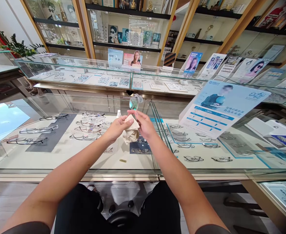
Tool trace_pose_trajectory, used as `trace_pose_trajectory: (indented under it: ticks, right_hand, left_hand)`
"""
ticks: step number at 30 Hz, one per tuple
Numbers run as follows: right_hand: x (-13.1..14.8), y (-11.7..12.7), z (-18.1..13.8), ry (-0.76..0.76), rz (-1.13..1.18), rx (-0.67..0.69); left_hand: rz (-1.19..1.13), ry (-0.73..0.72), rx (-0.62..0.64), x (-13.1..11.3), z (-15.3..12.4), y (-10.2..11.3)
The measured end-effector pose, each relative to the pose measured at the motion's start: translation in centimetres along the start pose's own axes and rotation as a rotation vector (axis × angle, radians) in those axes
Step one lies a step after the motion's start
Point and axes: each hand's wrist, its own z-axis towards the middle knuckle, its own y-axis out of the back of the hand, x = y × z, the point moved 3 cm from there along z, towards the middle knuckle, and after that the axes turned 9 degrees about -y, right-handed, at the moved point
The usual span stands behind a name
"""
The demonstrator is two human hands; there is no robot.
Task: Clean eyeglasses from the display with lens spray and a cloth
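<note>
Beige cloth (131,132) and glasses (133,103) are grasped between the left hand (118,129) and right hand (145,125). Both arms (78,165) are stretched forward above the desk (139,164).

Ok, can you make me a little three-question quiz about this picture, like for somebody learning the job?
1. Pick one. What is bunched between the left hand and the right hand?
A) a metal spoon
B) a pale cloth
C) a red cup

2. True or false: a shiny greenish lens shows just above the hands in the picture.

3. Fill in the missing word: inside the glass counter lie rows of ____.

Key: 1. B; 2. true; 3. glasses.
</note>
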Motion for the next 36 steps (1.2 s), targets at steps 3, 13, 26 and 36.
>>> trace_pose_trajectory:
  ticks: [3,13,26,36]
  right_hand:
    - [-0.1,0.0,0.1,0.025,-0.004,-0.015]
    - [-0.6,-0.2,0.3,0.013,0.069,0.000]
    - [-1.0,-0.6,0.1,0.005,0.105,0.005]
    - [-1.0,-0.4,0.2,0.036,0.114,-0.002]
  left_hand:
    - [0.064,-0.003,0.020,0.1,-0.1,-0.1]
    - [0.029,-0.035,0.049,-0.3,-0.1,-0.5]
    - [0.104,-0.118,-0.042,0.0,-0.7,-1.0]
    - [0.009,-0.052,-0.004,-0.4,-0.5,-1.2]
